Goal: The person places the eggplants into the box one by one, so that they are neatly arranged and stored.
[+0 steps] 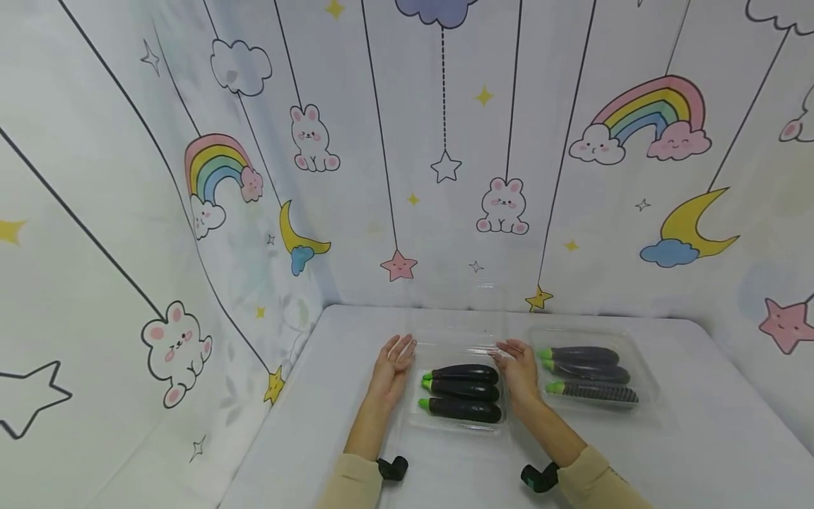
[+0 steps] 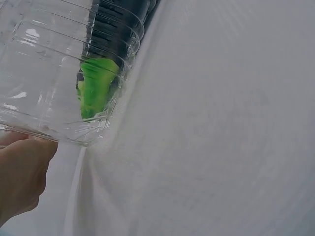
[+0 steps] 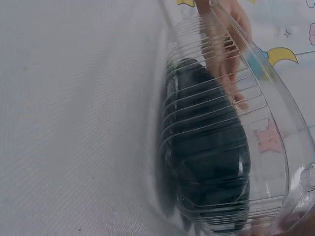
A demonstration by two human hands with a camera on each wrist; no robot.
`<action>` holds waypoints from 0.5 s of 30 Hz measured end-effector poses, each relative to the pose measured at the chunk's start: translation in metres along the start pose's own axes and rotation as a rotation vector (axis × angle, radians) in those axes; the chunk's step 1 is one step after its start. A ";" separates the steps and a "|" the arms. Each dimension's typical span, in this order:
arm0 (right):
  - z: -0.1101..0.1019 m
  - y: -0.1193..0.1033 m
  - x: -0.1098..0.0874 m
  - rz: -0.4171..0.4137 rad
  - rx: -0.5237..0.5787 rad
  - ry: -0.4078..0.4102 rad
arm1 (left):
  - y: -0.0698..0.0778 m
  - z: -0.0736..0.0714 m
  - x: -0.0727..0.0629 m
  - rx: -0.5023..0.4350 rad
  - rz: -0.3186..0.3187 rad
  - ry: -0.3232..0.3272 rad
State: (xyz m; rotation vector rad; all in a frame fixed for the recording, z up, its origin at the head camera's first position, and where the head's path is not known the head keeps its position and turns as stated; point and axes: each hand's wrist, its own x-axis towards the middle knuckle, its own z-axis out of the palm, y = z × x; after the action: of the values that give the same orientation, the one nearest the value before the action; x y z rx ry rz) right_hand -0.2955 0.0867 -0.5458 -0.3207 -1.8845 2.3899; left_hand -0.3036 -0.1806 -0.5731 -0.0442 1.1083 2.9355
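Note:
A clear plastic container (image 1: 454, 427) lies in front of me with its clear lid (image 1: 456, 326) raised at the back. Three dark eggplants (image 1: 461, 390) lie in it side by side, green stem ends to the left. My left hand (image 1: 389, 371) holds the container's left edge near the back corner; in the left wrist view, curled fingers (image 2: 29, 162) meet the rim beside a green stem (image 2: 97, 87). At the right edge, my right hand (image 1: 518, 367) grips the rim near the back corner. The right wrist view shows an eggplant (image 3: 209, 147) through the ribbed wall.
To the right stands a second clear container (image 1: 645, 367) with three eggplants (image 1: 588, 373) in it. A white cloth covers the table (image 1: 318, 424). Behind it hangs a printed curtain (image 1: 356, 233). Black wrist devices (image 1: 393, 468) sit at both sleeves.

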 end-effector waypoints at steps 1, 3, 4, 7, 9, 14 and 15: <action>0.000 0.000 0.000 0.002 0.015 0.002 | -0.001 0.000 0.000 -0.003 0.002 0.005; -0.001 0.000 0.001 0.013 0.036 0.002 | -0.002 0.000 0.000 -0.005 0.006 0.021; -0.001 0.000 0.001 0.017 0.055 0.001 | -0.002 0.000 0.000 -0.009 0.007 0.030; -0.003 -0.001 0.000 0.038 0.099 -0.009 | -0.004 0.000 0.000 -0.008 0.016 0.052; -0.004 -0.002 -0.001 0.055 0.120 -0.015 | -0.004 0.000 0.001 0.001 0.019 0.066; -0.005 -0.008 -0.002 0.114 0.090 -0.021 | -0.004 0.001 0.000 0.005 0.008 0.101; -0.005 -0.008 -0.002 0.125 0.073 -0.019 | -0.004 0.001 0.000 0.002 0.006 0.102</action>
State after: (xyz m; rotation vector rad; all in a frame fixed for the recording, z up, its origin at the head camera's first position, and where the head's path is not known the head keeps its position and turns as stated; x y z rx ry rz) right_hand -0.2933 0.0934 -0.5387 -0.4234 -1.8310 2.5428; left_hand -0.3035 -0.1767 -0.5753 -0.1927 1.1252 2.9675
